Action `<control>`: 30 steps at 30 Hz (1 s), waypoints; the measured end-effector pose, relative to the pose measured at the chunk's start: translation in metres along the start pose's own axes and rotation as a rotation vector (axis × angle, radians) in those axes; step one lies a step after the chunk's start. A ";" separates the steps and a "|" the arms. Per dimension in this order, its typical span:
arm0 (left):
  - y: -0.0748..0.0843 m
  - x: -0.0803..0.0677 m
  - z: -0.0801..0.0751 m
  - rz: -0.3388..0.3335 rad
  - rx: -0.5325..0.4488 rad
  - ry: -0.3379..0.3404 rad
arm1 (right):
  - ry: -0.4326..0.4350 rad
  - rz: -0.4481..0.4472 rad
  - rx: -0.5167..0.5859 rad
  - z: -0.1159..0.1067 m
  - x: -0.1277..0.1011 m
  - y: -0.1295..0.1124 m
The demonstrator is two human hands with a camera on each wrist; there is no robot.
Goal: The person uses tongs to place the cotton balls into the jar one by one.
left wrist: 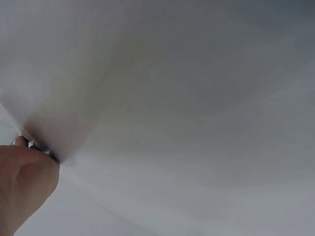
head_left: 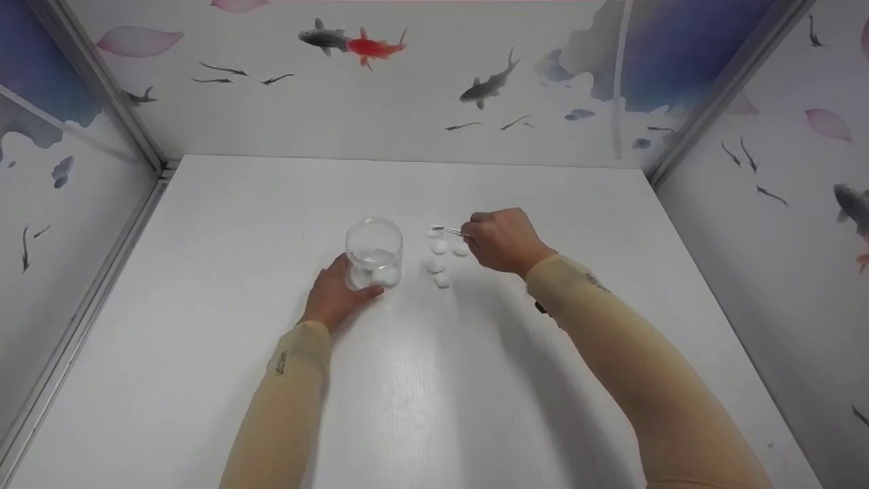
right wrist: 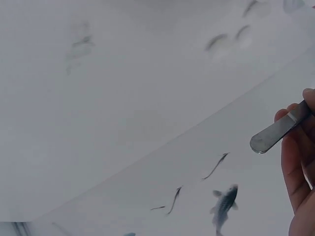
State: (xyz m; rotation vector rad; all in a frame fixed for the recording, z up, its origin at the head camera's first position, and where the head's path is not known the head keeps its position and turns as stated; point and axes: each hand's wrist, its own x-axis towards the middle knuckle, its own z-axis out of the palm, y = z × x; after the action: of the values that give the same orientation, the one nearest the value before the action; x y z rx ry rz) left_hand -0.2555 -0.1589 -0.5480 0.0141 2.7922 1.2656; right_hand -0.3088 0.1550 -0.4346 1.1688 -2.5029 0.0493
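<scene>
- Left hand (head_left: 334, 296) curled round the base of a clear glass jar (head_left: 374, 253), upright on the white table (head_left: 204, 326).
- Right hand (head_left: 504, 240) pinching metal tweezers (head_left: 448, 231), tips over white cotton balls (head_left: 441, 258).
- Cotton balls clustered just right of the jar.

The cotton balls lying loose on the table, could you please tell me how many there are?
5 cotton balls: one at the tweezers' tips, one below it, one by the right hand at, then and. More may sit inside the glass jar.
</scene>
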 end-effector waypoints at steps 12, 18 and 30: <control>0.001 0.000 0.000 -0.028 -0.014 0.011 | 0.025 -0.081 -0.002 0.009 0.042 -0.041; 0.002 0.001 0.002 -0.003 -0.020 0.020 | -0.024 -0.090 0.021 0.015 0.044 -0.046; 0.001 0.000 0.001 0.022 -0.006 0.020 | 0.003 -0.078 0.031 0.012 0.025 -0.025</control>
State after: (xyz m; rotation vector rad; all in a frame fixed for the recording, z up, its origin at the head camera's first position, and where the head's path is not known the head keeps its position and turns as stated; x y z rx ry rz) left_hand -0.2560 -0.1576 -0.5476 0.0323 2.8132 1.2856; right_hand -0.3087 0.1184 -0.4406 1.2773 -2.4599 0.0693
